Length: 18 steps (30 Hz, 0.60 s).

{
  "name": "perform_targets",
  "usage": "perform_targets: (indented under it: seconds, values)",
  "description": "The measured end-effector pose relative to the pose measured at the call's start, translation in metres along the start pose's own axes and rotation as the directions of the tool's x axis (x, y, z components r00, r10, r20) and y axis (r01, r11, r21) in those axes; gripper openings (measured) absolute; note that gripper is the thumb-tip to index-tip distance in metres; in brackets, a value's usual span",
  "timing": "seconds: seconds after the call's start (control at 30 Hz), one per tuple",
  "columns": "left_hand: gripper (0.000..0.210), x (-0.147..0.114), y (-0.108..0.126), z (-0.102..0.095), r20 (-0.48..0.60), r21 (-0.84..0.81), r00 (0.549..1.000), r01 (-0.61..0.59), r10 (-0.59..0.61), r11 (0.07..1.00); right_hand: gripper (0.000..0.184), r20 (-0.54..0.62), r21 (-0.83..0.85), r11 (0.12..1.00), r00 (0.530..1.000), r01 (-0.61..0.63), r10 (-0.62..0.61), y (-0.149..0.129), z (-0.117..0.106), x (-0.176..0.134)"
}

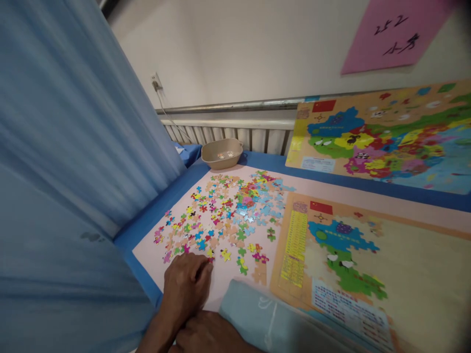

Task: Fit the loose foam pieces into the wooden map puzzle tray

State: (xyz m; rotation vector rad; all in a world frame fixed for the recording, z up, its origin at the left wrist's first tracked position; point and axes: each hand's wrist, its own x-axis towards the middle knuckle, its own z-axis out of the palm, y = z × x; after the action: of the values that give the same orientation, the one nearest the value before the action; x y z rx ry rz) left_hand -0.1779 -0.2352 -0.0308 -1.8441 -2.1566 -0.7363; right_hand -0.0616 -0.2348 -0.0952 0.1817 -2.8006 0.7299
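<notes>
My left hand [188, 280] rests at the near edge of a spread of loose jigsaw pieces [217, 215], its fingers curled down. A small reddish piece shows beside its fingertips; whether anything is held under them is hidden. My right hand [210, 334] lies lower, against my left wrist, its fingers out of sight. To the right is a puzzle board [275, 264] with its left part filled: a flag, a yellow table, blue and green map areas with white animals. Several joined pieces [260, 264] lie beside its left edge.
A finished map picture [382, 142] leans at the back right. A beige basin [222, 154] with a few pieces stands by the white railing [259, 139]. Blue curtain [73, 171] hangs at left. Light-blue cloth [253, 309] lies along the near edge; a pink note [397, 37] is on the wall.
</notes>
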Motion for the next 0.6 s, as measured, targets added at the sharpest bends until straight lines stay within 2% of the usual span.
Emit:
perform_targets:
  seconds: [0.13,0.23,0.37,0.5,0.6]
  values:
    - [0.019,-0.002,-0.001,0.001,-0.010,-0.014,1.000,-0.003,0.002,1.000,0.019,0.044,-0.172,0.983,0.997,0.064,-0.057,-0.007,-0.019,0.007]
    - [0.018,-0.002,0.000,0.000,-0.003,0.003,1.000,-0.006,0.006,1.000,0.020,0.052,-0.208,0.974,0.995,0.090,-0.081,-0.007,-0.023,0.008]
    - [0.018,-0.001,0.003,-0.003,0.035,0.029,0.997,-0.075,0.074,0.997,0.018,0.047,-0.116,0.991,0.997,0.069,-0.064,-0.002,-0.010,0.004]
    - [0.018,0.001,0.004,-0.006,0.061,-0.041,0.988,-0.136,0.139,0.990,0.024,0.035,-0.033,0.999,0.999,-0.002,0.003,0.004,0.010,0.000]
    - [0.016,0.001,0.004,-0.008,0.081,-0.087,0.987,-0.131,0.138,0.988,0.030,0.047,-0.019,0.998,0.997,-0.060,0.060,0.006,0.020,0.003]
